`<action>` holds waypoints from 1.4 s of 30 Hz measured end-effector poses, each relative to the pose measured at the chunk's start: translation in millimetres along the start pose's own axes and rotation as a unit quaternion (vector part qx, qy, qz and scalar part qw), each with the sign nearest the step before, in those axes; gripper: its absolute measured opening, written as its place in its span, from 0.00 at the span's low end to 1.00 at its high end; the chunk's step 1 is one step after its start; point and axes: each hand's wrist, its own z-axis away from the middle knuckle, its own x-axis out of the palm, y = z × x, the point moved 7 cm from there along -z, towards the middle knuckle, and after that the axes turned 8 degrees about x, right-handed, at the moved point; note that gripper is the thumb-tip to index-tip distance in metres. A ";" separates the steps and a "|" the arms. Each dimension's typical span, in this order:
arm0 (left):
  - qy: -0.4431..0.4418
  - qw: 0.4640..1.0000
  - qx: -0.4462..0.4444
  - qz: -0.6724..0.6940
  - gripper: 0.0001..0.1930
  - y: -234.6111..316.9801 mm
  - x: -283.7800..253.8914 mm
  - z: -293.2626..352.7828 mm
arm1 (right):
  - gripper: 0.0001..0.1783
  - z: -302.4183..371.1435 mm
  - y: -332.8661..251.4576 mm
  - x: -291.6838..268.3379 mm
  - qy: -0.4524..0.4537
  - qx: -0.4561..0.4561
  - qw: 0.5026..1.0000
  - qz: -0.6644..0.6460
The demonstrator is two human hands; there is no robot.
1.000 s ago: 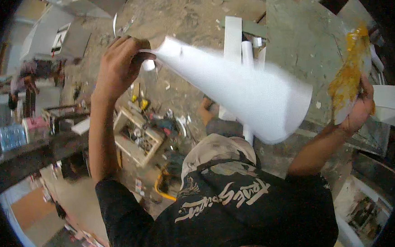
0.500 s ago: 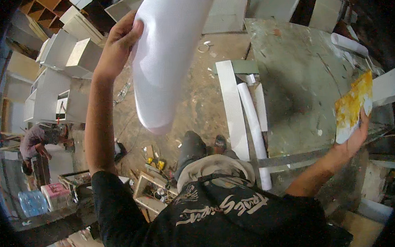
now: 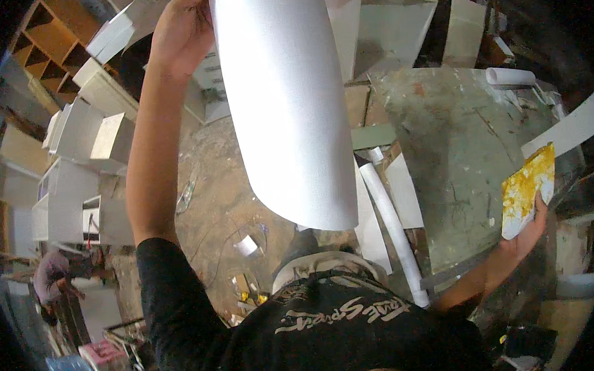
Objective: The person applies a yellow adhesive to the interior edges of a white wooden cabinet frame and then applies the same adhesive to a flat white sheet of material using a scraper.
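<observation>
My left hand (image 3: 185, 29), raised at the top, is closed on the edge of a large white flexible sheet (image 3: 286, 118). The sheet is curved into a loose roll and hangs down before me, its lower end over my lap. Out to the right, my right hand (image 3: 529, 227) grips the lower end of a flat white piece smeared with yellow (image 3: 528, 188); its exact kind I cannot make out. This piece is held beside the right edge of a greenish-grey worktop (image 3: 446, 176), stained and scratched.
A narrow white roll (image 3: 389, 227) and white strips lie along the worktop's left side. Another white roll (image 3: 510, 77) rests at its far corner. White cabinets (image 3: 389, 30) stand at the back. Far left, another person (image 3: 52, 278) bends over. Scraps and cables litter the floor.
The white sheet now hangs lower and further right, facing me more broadly. My left hand has gone up. My right hand sits slightly lower, still gripping the yellow-smeared piece. The view has tilted.
</observation>
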 end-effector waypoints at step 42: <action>-0.239 0.845 -0.246 0.411 0.12 -351.4 61.6 -417.3 | 0.26 -16.7 24.4 74.6 0.400 -0.221 0.888 -0.045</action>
